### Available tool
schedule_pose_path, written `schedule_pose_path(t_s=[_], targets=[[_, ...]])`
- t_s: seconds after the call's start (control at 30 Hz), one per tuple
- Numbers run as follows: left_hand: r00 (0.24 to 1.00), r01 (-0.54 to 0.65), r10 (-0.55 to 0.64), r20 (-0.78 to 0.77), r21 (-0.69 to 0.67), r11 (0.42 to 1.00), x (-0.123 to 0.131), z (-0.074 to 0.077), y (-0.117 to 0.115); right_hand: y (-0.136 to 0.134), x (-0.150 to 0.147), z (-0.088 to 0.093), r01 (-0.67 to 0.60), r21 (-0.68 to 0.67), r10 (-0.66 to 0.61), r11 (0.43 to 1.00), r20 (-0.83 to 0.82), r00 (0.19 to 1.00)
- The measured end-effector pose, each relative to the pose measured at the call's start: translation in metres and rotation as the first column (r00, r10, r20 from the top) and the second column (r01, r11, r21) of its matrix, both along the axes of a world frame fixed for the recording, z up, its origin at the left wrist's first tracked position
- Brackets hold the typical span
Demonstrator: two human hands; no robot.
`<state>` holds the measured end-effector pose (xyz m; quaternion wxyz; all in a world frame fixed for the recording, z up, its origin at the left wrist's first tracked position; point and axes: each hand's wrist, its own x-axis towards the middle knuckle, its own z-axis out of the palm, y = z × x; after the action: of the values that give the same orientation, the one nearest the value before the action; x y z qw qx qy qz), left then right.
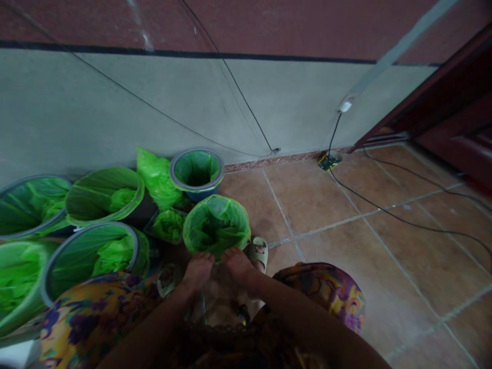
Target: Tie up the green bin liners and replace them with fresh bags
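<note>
A small bin lined with a green plastic bag (pixel 216 225) stands on the tiled floor just in front of me. My left hand (pixel 199 269) and my right hand (pixel 238 262) both rest on its near rim, fingers curled over the edge of the green liner. My knees in a flowered garment frame the bin on both sides. A pale sandal (pixel 258 253) shows beside my right hand.
Several more bins with green liners (pixel 197 171) crowd the floor to the left by the grey wall (pixel 115 113), with loose green bags (pixel 157 177) between them. Black cables (pixel 384 210) trail over the brown tiles on the right toward a dark door (pixel 453 102).
</note>
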<state>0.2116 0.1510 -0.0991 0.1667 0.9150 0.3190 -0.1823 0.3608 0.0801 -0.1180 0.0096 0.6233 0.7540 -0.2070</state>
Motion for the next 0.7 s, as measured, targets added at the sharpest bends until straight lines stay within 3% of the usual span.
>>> schedule_pose_path(t_s=[0.2, 0.33, 0.43, 0.53, 0.63, 0.7], targets=[[0.999, 0.052, -0.053, -0.014, -0.028, 0.998, -0.002, -0.003, 0.006, 0.007, 0.011, -0.017, -0.035, -0.051, 0.037, 0.998, 0.052, 0.998], [0.981, 0.196, -0.196, 0.009, 0.020, 0.980, -0.008, -0.005, 0.023, 0.010, 0.010, -0.018, -0.040, -0.098, 0.045, 0.994, 0.042, 0.998], [0.959, 0.284, -0.283, -0.027, 0.072, 0.956, -0.013, 0.000, 0.047, 0.007, 0.008, 0.005, -0.062, -0.044, 0.061, 0.997, -0.027, 0.998], [0.963, 0.269, -0.263, -0.058, 0.183, 0.946, -0.018, 0.015, 0.066, -0.001, 0.017, 0.037, -0.049, 0.040, 0.054, 0.998, -0.124, 0.991], [0.988, 0.156, -0.156, -0.023, 0.259, 0.953, -0.016, 0.033, 0.061, -0.007, 0.038, 0.060, 0.054, 0.054, -0.048, 0.997, -0.112, 0.993], [0.996, 0.082, -0.086, 0.008, 0.221, 0.972, -0.010, 0.039, 0.043, -0.009, 0.052, 0.064, 0.091, 0.027, -0.089, 0.995, -0.051, 0.995]])
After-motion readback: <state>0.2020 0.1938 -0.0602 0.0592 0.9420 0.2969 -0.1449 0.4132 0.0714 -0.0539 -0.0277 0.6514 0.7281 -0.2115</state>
